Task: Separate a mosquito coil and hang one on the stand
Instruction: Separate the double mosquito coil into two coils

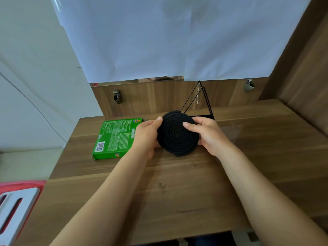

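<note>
Tilting up, the black coil [174, 137] is held in the grip of the left hand [145, 135] and the right hand [211, 135] over the bench [177, 192], before the stand [201, 115].

Left forearm [110, 189] and right forearm [257, 183] are showing bare from the lower frame edge to the wrist, and left hand [147, 137] and right hand [210, 137] are showing uncovered, thumbnails trimmed short.

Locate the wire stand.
Head view: the stand sits at the back of the desk, just behind the mosquito coil, right of the green box.
</note>
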`<state>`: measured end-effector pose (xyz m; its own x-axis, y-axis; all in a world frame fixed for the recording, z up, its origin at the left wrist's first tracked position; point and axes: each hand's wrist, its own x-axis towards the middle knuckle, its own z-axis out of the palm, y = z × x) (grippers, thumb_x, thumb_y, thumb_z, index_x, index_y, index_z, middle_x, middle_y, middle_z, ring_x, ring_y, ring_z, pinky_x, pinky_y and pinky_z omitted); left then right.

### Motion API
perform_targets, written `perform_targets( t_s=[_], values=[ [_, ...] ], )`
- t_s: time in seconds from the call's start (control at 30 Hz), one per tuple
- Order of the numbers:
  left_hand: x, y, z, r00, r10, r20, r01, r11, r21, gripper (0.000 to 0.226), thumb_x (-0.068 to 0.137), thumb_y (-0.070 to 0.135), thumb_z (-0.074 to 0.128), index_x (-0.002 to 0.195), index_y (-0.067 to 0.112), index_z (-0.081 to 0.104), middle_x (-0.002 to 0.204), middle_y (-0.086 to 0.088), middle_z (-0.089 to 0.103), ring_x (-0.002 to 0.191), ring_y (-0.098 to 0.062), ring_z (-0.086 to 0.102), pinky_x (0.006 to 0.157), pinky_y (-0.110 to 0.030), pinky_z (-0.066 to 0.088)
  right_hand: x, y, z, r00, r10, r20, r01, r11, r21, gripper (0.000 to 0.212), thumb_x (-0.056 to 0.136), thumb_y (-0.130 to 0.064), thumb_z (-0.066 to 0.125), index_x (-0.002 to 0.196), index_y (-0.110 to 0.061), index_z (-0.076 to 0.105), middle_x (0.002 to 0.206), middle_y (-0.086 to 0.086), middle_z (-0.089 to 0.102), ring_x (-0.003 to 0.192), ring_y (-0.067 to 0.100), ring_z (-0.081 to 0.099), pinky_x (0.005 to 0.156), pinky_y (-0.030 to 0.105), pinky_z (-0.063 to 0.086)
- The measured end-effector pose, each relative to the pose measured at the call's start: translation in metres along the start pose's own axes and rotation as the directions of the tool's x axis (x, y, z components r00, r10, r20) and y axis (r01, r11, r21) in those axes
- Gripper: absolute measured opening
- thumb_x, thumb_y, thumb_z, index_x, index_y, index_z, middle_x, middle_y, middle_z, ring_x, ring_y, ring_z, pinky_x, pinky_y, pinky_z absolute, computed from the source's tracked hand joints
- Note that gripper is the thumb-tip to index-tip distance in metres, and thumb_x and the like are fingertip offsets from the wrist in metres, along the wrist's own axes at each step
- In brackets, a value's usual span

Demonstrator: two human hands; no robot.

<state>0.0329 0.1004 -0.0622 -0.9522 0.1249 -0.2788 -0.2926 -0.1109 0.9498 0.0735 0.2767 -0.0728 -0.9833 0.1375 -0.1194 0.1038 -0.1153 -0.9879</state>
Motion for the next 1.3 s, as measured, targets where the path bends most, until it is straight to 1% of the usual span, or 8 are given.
perform_targets(
  t_s=[0.13, 0.33, 0.57, 0.67, 0.8, 0.97, 1.1, 1.3],
  values=[
    [0.005, 0.000, 0.007, 1.000, 0.001, 0.006, -0.001, 1.000, 0.005, 0.024, 0.096, 0.024, 0.060, 0.087, 0.006, 0.073, 0.094, -0.018, 0.076, 0.095, -0.037, 0.072, 0.087, -0.053, 0.057, -0.002, 0.008, -0.003, 1.000, -0.026, -0.011, 0.026, 1.000, 0.002, 0.010, 0.087, -0.019, 0.071, 0.096, -0.014, 0.073, 0.095, 0.006, 0.078, 0.090, 0.020, 0.075, 0.066, 0.029, 0.058],
    [0.011, -0.004, 0.012, 0.999, -0.017, 0.049, 0.019, 0.999, -0.045, 0.024, 0.097, 0.020, 0.058, 0.090, 0.002, 0.073, 0.094, -0.019, 0.076, 0.098, -0.037, 0.071, 0.090, -0.049, 0.056, -0.005, 0.009, -0.008, 0.997, -0.067, -0.036, 0.065, 0.996, -0.059, 0.007, 0.088, -0.018, 0.071, 0.094, -0.014, 0.071, 0.092, 0.005, 0.078, 0.088, 0.020, 0.075, 0.066, 0.030, 0.057],
    [0.011, -0.007, 0.006, 0.981, -0.050, 0.186, 0.080, 0.984, -0.160, 0.031, 0.100, 0.026, 0.051, 0.110, 0.003, 0.071, 0.104, -0.012, 0.077, 0.094, -0.024, 0.074, 0.075, -0.037, 0.061, -0.007, 0.007, -0.010, 0.996, -0.057, -0.071, 0.061, 0.997, 0.054, 0.009, 0.089, -0.015, 0.069, 0.097, -0.012, 0.069, 0.093, 0.005, 0.078, 0.089, 0.020, 0.074, 0.067, 0.031, 0.058],
    [0.009, -0.010, 0.002, 0.983, -0.043, 0.178, 0.073, 0.984, -0.160, 0.025, 0.100, 0.024, 0.053, 0.103, 0.008, 0.072, 0.092, -0.006, 0.078, 0.080, -0.018, 0.075, 0.064, -0.032, 0.060, -0.007, 0.007, -0.009, 0.993, -0.062, -0.096, 0.071, 0.993, 0.096, 0.014, 0.089, -0.015, 0.068, 0.102, -0.010, 0.068, 0.096, 0.005, 0.078, 0.091, 0.020, 0.074, 0.068, 0.031, 0.058],
    [0.005, -0.011, -0.001, 0.984, -0.019, 0.175, 0.047, 0.987, -0.157, 0.024, 0.100, 0.022, 0.053, 0.092, 0.007, 0.071, 0.084, -0.007, 0.078, 0.077, -0.019, 0.074, 0.073, -0.035, 0.062, -0.008, 0.006, -0.009, 0.992, -0.067, -0.106, 0.077, 0.992, 0.100, 0.015, 0.090, -0.015, 0.068, 0.104, -0.011, 0.068, 0.096, 0.004, 0.078, 0.091, 0.019, 0.074, 0.068, 0.030, 0.059],
    [0.002, -0.010, -0.001, 0.991, 0.007, 0.131, 0.010, 0.991, -0.135, 0.025, 0.100, 0.023, 0.054, 0.089, 0.006, 0.069, 0.080, -0.007, 0.077, 0.075, -0.020, 0.073, 0.076, -0.039, 0.059, -0.010, 0.003, -0.011, 0.980, -0.122, -0.159, 0.119, 0.993, -0.024, 0.019, 0.088, -0.015, 0.071, 0.106, -0.016, 0.068, 0.093, 0.000, 0.078, 0.086, 0.015, 0.075, 0.067, 0.033, 0.062],
    [-0.001, -0.009, -0.002, 0.998, 0.043, 0.046, -0.038, 0.994, -0.106, 0.024, 0.099, 0.021, 0.056, 0.086, 0.004, 0.069, 0.075, -0.007, 0.077, 0.069, -0.020, 0.073, 0.056, -0.033, 0.060, -0.012, 0.004, -0.010, 0.954, -0.209, -0.213, 0.184, 0.974, -0.131, 0.012, 0.086, -0.014, 0.073, 0.095, -0.021, 0.070, 0.085, -0.004, 0.077, 0.077, 0.011, 0.074, 0.056, 0.025, 0.058],
    [-0.001, -0.009, 0.000, 0.998, 0.052, -0.030, -0.054, 0.997, -0.056, 0.023, 0.098, 0.020, 0.059, 0.087, 0.003, 0.069, 0.087, -0.018, 0.072, 0.077, -0.030, 0.070, 0.055, -0.033, 0.059, -0.012, 0.006, -0.008, 0.932, -0.267, -0.245, 0.201, 0.944, -0.263, 0.012, 0.083, -0.017, 0.075, 0.088, -0.026, 0.069, 0.083, -0.007, 0.075, 0.073, 0.010, 0.073, 0.054, 0.028, 0.059]
  ],
)
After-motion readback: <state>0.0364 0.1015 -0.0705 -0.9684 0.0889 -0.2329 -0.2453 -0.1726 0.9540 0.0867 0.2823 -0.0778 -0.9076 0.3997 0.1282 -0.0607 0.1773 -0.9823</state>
